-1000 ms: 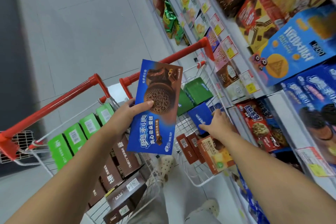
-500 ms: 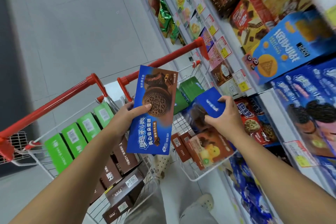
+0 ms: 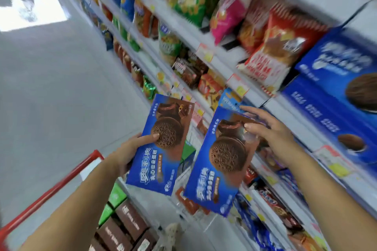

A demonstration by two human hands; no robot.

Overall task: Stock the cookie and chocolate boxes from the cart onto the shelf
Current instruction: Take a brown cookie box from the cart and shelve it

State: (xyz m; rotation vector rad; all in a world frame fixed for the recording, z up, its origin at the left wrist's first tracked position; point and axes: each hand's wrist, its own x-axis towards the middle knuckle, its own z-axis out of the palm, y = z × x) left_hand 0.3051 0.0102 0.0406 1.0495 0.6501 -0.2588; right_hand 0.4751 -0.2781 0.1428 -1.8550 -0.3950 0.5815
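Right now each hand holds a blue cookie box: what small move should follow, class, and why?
Probably carry the right hand and its blue box to the shelf beside it; similar blue boxes sit there. The left hand holds its box farther away.

1. The aisle is brightly and evenly lit, with no hard shadows on the floor.
2. A blown-out white glare patch sits on the floor at upper left, possibly a reflected ceiling light.
3. Motion blur smears the snack bags and price tags along the shelf.
4. The two blue cookie boxes at centre are sharper, their print partly legible.
5. Wide-angle distortion tilts and bends the shelf lines toward the edges.
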